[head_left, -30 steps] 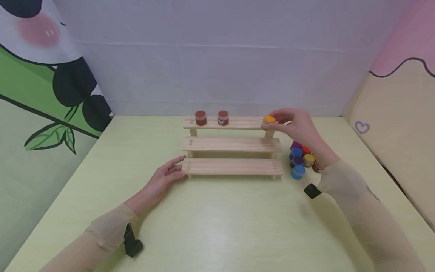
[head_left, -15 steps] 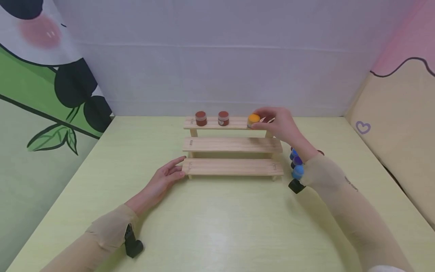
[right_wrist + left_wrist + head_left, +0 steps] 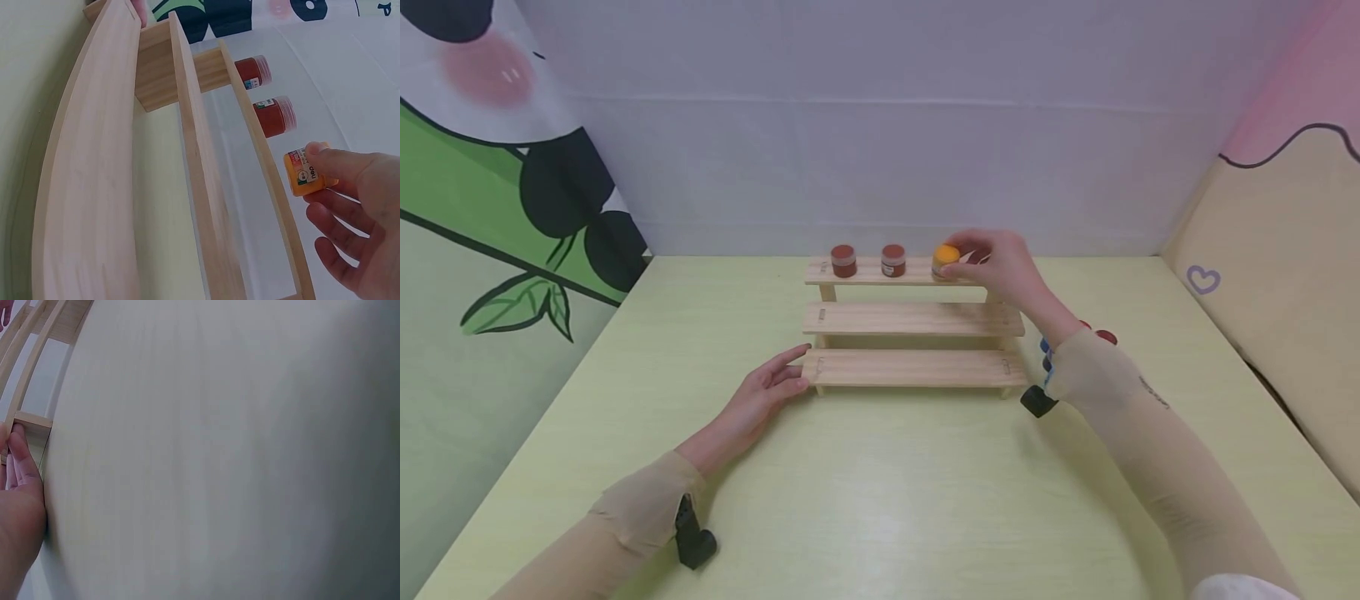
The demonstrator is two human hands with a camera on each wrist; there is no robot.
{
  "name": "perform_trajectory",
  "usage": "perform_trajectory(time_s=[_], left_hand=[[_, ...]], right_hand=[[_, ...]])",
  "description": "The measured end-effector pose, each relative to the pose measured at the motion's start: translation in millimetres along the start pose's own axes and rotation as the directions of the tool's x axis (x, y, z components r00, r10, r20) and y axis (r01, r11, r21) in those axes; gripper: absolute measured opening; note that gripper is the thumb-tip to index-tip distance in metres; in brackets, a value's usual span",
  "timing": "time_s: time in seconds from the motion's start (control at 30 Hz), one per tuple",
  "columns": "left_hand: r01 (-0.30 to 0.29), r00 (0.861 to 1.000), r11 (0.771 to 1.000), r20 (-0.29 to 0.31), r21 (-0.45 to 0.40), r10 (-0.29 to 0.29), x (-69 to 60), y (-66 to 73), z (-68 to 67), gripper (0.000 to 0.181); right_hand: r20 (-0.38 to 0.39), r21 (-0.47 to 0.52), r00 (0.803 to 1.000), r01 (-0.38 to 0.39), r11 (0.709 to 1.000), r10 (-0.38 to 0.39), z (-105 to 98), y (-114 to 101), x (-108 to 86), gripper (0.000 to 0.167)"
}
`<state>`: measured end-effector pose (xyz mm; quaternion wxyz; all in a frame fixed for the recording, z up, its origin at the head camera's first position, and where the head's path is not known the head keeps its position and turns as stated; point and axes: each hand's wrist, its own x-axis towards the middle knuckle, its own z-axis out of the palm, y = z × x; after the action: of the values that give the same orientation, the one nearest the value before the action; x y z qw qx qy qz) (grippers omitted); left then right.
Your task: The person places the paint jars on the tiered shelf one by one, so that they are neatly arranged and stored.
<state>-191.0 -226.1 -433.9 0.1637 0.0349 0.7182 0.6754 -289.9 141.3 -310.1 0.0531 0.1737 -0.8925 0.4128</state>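
Observation:
A three-tier wooden rack (image 3: pixel 913 318) stands on the table. Two dark red jars (image 3: pixel 843 261) (image 3: pixel 892 261) sit on its top tier, toward the left. The right hand (image 3: pixel 1006 271) pinches an orange-yellow jar (image 3: pixel 945 260) between thumb and fingers at the top tier, right of the red ones. In the right wrist view that jar (image 3: pixel 302 172) is beside the top board's edge, its label facing the camera. The left hand (image 3: pixel 756 408) holds the left end of the bottom tier; in the left wrist view its fingers (image 3: pixel 22 456) touch the rack's end.
Several paint jars, blue (image 3: pixel 1047 363) and red (image 3: pixel 1106 337) among them, stand right of the rack, partly hidden by the right wrist. A pale cloth wall (image 3: pixel 895 167) rises behind the table (image 3: pixel 865 500). Printed panels flank both sides.
The right hand has moved left along the top tier with the orange-yellow jar, closer to the red jars. Its forearm now covers more of the jars at the right. The left hand stays put.

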Motion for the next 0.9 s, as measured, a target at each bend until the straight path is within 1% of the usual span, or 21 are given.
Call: perform_trajectory(time_s=[0.3,0.63,0.9], left_hand=[[-0.008,1.000,1.000,0.000,-0.001,0.008,1.0,-2.1,-0.4,0.064],[-0.002,1.000,1.000,-0.006,0.005,0.002,3.3,-2.6,-1.0,0.064],[-0.002,1.000,1.000,-0.010,0.010,0.002,4.8,-4.6,-2.8,0.065]], right_hand=[[-0.002,0.048,1.000,-0.027,0.998,0.027,8.0,1.2,5.5,0.035],[-0.002,0.030,0.999,-0.047,0.998,0.047,11.3,0.9,10.2,0.036],[0.003,0.000,0.999,-0.043,0.999,0.043,9.5,1.7,12.4,0.037]])
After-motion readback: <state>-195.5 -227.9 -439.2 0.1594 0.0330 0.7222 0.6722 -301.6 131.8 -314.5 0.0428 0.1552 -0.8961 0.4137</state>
